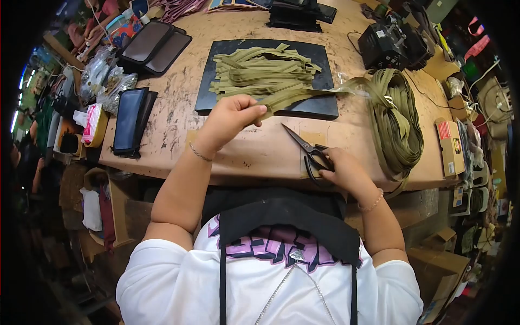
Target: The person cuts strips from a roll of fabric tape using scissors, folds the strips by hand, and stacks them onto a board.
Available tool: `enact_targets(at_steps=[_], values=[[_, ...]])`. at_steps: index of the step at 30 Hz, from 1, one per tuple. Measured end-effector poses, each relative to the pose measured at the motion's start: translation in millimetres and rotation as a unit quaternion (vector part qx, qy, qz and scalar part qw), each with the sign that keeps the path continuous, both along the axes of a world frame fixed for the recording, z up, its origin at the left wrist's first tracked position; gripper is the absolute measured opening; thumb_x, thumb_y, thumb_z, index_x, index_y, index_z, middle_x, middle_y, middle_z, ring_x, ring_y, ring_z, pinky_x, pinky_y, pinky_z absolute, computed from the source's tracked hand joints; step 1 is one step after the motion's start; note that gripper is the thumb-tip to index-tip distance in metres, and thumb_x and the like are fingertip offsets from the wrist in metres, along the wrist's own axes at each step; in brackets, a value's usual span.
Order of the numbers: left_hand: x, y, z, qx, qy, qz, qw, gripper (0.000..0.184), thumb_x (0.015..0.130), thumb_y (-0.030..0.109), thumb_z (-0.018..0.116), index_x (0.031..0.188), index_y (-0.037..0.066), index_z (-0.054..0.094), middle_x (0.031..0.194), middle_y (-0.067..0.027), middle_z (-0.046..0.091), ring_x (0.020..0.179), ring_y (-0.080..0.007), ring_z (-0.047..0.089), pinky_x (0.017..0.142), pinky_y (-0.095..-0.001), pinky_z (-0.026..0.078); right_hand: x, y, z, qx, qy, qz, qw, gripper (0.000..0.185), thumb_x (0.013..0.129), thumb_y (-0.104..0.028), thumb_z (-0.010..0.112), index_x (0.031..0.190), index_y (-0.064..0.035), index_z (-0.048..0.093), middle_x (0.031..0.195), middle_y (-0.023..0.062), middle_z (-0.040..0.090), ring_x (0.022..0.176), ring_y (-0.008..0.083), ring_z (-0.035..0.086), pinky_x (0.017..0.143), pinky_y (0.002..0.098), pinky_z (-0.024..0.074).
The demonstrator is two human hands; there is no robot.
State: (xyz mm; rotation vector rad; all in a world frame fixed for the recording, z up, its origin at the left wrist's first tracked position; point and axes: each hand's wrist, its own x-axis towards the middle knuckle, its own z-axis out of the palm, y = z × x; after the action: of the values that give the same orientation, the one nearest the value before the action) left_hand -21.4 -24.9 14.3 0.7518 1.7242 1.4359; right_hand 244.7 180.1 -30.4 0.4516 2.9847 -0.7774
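Note:
My left hand (234, 120) is closed, pinching the end of an olive-green zipper tape (292, 97) between thumb and fingers. The tape runs to the right, to a large looped bundle of zipper tape (398, 122) tied with a white band. Cut lengths of zipper tape (265, 70) lie in a pile on a dark flat board (319, 111), just beyond my left hand. My right hand (346, 169) is wrapped around the black handles of the scissors (306, 146). Their blades are slightly apart and point up and left, away from the tape.
On the left of the worn table (238, 162) lie dark flat cases (157, 46) and a dark pouch (131, 122). A black device (382, 46) with a cable stands behind the bundle. A small box (449, 146) sits at the right edge, with black items (295, 16) at the back.

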Motion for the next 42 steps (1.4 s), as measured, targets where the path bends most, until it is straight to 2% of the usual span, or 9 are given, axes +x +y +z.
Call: enact_targets(at_steps=[3,7,11,17,26,29,35,41,42], values=[[-3.8,2.6,1.0,0.036,-0.029,0.020,0.999,0.014,0.094,0.017,0.070,0.089,0.003,0.070,0.078,0.0015,0.067,0.066,-0.0009,0.052,0.060,-0.0157,0.038,5.5,-5.0,-9.4,-0.256,-0.002,-0.059,0.965,0.041,0.082,-0.017,0.079,0.112,-0.0013,0.057,0.091,0.0065,0.060,0.076,0.0197,0.061,0.072,0.0345,0.0517],[0.5,0.7,8.4,0.072,-0.070,0.018,0.995,0.012,0.094,0.015,0.069,0.091,0.003,0.069,0.083,-0.0007,0.068,0.071,-0.0038,0.058,0.066,-0.0179,0.045,8.6,-27.3,-8.0,-0.563,-0.030,-0.104,0.819,0.042,0.093,-0.026,0.072,0.120,-0.0041,0.049,0.090,-0.0011,0.052,0.074,0.0064,0.049,0.067,0.0235,0.0456],[7.2,1.4,8.9,0.071,-0.076,0.015,0.994,0.011,0.094,0.014,0.069,0.093,0.003,0.069,0.084,-0.0012,0.068,0.073,-0.0061,0.061,0.069,-0.0196,0.048,6.2,-39.5,-21.8,-0.530,0.033,0.020,0.847,0.048,0.100,-0.044,0.060,0.125,-0.0062,0.042,0.089,-0.0008,0.045,0.069,0.0074,0.041,0.063,0.0223,0.0401],[23.3,5.3,-0.9,0.094,-0.078,-0.012,0.992,0.010,0.093,0.011,0.069,0.093,0.002,0.068,0.083,-0.0018,0.068,0.075,-0.0069,0.062,0.072,-0.0210,0.050,-17.0,-49.4,-20.1,-0.509,0.083,0.008,0.857,0.063,0.094,-0.054,0.066,0.125,-0.0050,0.039,0.083,-0.0014,0.044,0.068,0.0070,0.039,0.059,0.0246,0.0362],[32.0,7.1,-1.5,0.094,-0.108,0.011,0.990,0.011,0.093,0.011,0.069,0.096,0.000,0.070,0.086,-0.0035,0.070,0.075,-0.0057,0.062,0.070,-0.0194,0.047,-30.3,-65.2,-5.1,-0.456,0.096,-0.044,0.884,0.047,0.092,-0.031,0.073,0.117,-0.0038,0.044,0.080,-0.0019,0.044,0.071,0.0080,0.045,0.063,0.0250,0.0406],[32.9,7.6,-1.9,0.098,-0.116,0.015,0.988,0.011,0.092,0.010,0.069,0.097,0.000,0.070,0.086,-0.0037,0.070,0.075,-0.0059,0.062,0.070,-0.0194,0.047,-29.9,-66.0,-2.3,-0.451,0.083,-0.059,0.887,0.039,0.094,-0.024,0.070,0.115,-0.0031,0.044,0.082,-0.0001,0.052,0.074,0.0090,0.048,0.067,0.0259,0.0426],[27.6,8.7,-13.2,0.088,-0.103,0.008,0.991,0.009,0.092,0.009,0.069,0.094,0.000,0.068,0.084,-0.0022,0.068,0.074,-0.0071,0.062,0.071,-0.0218,0.050,-26.8,-66.8,-1.0,-0.396,0.114,-0.064,0.909,0.031,0.095,-0.022,0.065,0.111,-0.0016,0.046,0.089,0.0093,0.071,0.082,0.0118,0.058,0.076,0.0285,0.0468],[23.1,5.8,-22.7,0.073,-0.083,0.022,0.994,0.011,0.092,0.011,0.069,0.093,0.000,0.068,0.083,-0.0018,0.068,0.073,-0.0063,0.060,0.070,-0.0211,0.049,-24.0,-50.5,-14.5,-0.330,0.072,-0.098,0.936,0.033,0.092,-0.027,0.069,0.106,-0.0018,0.053,0.087,0.0119,0.072,0.076,0.0219,0.064,0.071,0.0332,0.0501],[22.0,4.2,-22.0,0.052,-0.068,0.022,0.996,0.013,0.092,0.013,0.070,0.091,0.000,0.069,0.082,-0.0016,0.068,0.073,-0.0066,0.060,0.070,-0.0216,0.049,-24.2,-45.6,-6.9,-0.233,0.055,-0.088,0.967,0.033,0.090,-0.027,0.071,0.105,-0.0018,0.055,0.086,0.0121,0.072,0.076,0.0251,0.064,0.071,0.0353,0.0507]])
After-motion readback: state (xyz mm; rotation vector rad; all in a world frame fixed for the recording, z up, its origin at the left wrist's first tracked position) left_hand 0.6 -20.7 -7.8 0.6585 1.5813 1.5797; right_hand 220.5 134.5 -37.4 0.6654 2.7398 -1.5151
